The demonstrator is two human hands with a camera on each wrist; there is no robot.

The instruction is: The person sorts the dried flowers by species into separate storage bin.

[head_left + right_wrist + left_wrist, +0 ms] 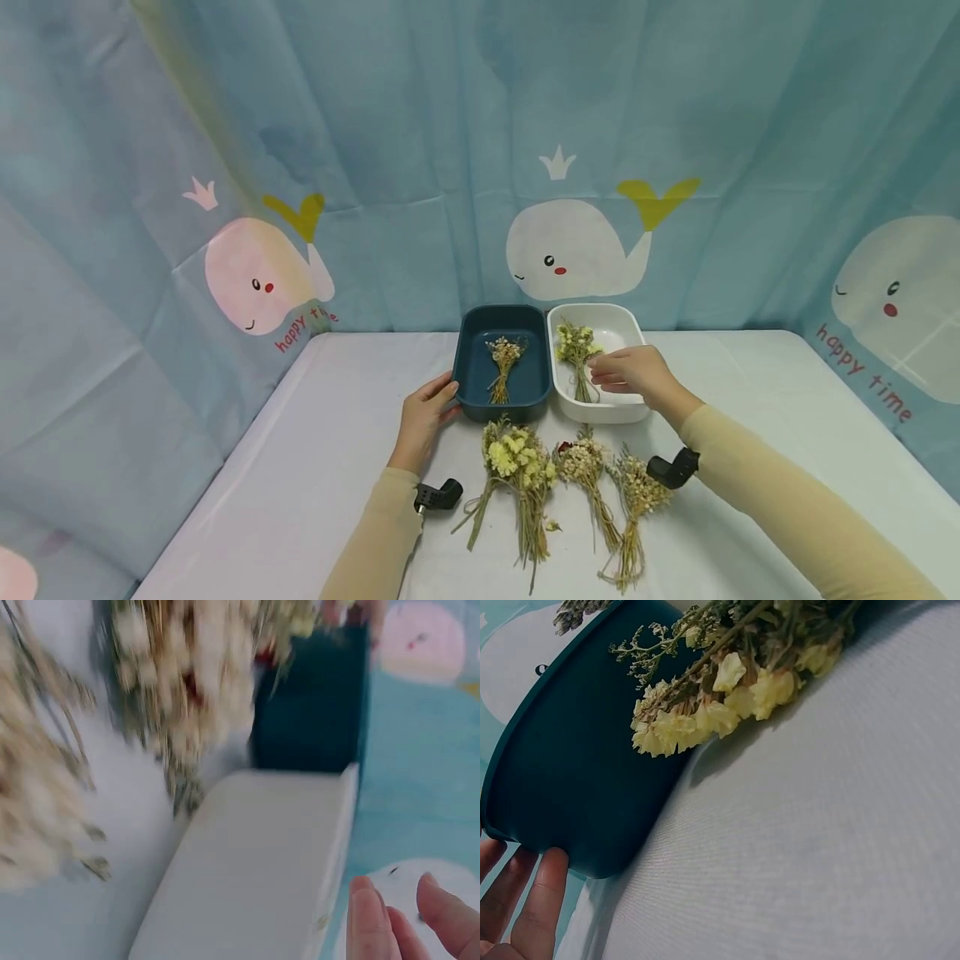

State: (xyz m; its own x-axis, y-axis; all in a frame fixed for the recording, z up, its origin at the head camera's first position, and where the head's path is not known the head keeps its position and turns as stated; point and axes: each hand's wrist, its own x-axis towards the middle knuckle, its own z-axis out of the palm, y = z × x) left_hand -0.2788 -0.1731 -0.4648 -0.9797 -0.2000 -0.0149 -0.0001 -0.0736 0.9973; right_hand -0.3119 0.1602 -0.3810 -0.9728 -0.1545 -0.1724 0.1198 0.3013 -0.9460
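Flowers [576, 348] lie in the white box [611, 412], the right hand [636, 373] loose and empty beside them, while the left hand [422, 418], fingers extended, touches the blue box [469, 358], seemingly steadying it, other bunches [517, 467] close on the surface [750, 383].

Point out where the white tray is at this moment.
In the head view, the white tray stands near the far edge of the table, right of the dark blue tray, with the right hand over it.
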